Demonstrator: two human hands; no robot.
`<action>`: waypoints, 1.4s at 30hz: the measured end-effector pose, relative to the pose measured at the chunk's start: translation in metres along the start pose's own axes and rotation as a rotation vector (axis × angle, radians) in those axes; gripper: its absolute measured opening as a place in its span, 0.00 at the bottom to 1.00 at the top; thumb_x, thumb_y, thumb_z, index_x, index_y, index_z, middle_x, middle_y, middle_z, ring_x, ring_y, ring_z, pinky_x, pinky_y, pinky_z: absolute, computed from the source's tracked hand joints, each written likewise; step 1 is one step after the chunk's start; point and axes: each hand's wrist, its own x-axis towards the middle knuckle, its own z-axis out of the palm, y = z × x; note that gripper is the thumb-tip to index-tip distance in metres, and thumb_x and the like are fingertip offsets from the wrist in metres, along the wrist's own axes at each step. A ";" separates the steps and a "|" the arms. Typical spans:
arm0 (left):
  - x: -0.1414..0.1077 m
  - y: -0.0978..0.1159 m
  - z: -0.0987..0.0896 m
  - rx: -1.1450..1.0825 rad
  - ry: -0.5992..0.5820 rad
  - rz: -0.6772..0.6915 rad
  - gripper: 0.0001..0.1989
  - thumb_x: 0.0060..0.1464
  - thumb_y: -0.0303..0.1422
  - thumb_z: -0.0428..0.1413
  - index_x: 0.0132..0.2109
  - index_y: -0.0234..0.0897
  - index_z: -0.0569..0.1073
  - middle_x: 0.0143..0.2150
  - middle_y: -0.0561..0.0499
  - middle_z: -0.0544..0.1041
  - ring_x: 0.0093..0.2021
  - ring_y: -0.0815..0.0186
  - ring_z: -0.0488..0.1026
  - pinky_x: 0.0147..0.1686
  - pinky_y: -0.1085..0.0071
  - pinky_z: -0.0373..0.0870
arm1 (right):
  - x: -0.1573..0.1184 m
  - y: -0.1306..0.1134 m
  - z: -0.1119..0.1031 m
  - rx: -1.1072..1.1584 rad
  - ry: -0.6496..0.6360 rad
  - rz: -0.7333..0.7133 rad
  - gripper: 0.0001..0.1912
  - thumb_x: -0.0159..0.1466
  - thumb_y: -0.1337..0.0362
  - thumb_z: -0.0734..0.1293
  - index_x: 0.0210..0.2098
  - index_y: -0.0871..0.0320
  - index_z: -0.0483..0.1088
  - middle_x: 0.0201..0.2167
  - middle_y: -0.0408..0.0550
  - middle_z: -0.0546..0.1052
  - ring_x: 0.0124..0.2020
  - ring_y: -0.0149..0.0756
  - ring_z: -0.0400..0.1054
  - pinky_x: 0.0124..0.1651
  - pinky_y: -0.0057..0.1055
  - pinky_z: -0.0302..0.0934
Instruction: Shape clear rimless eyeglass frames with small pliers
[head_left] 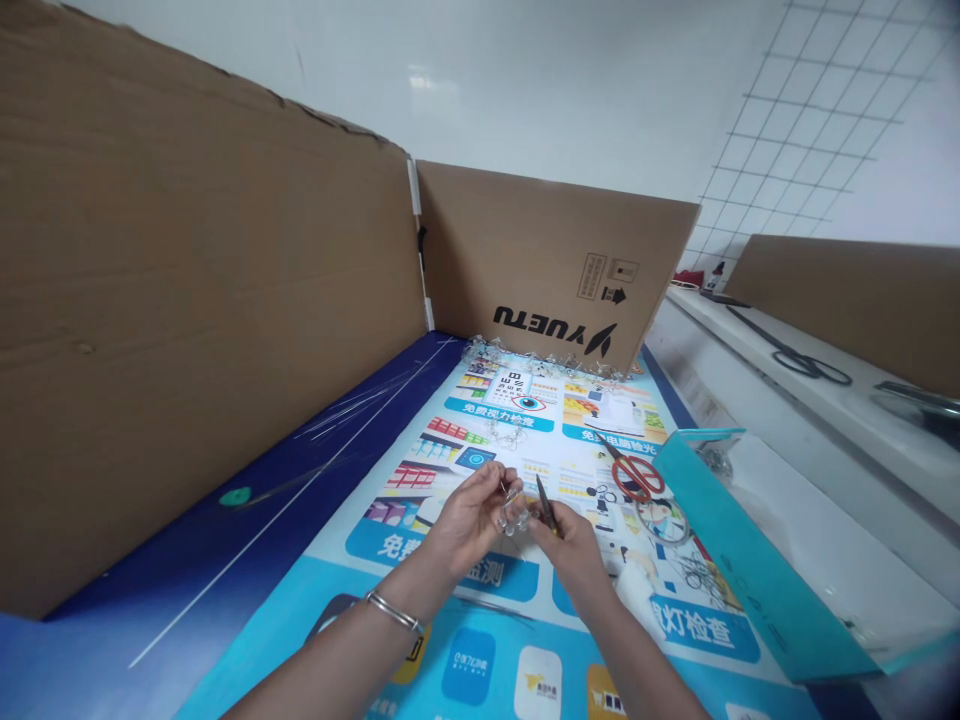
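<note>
The clear beaded piece (514, 512) is above the printed sheet (285, 640). The left hand (469, 515) has a narrow grip, pinching this piece; the right hand (570, 545) has its grip around a dark pointed tool (547, 508). Red-handled scissors (637, 479) lie to the right — close to the teal box (739, 565), which occupies that side. A left cardboard panel (217, 280) and a far cardboard panel (525, 240) enclose the bench (172, 560) — more clear beads (555, 366) lie along the far one.

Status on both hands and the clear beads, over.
Left hand holding clear beaded piece. Right hand holding slim, dark, pointed tool. Red-handled scissors lying apart from both hands.
</note>
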 end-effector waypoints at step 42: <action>-0.005 -0.004 0.005 0.907 0.067 0.172 0.09 0.51 0.37 0.50 0.29 0.35 0.66 0.26 0.53 0.66 0.27 0.71 0.62 0.28 0.76 0.59 | -0.002 0.000 -0.001 -0.030 0.088 0.063 0.16 0.53 0.56 0.65 0.37 0.60 0.69 0.25 0.43 0.70 0.26 0.30 0.60 0.28 0.25 0.56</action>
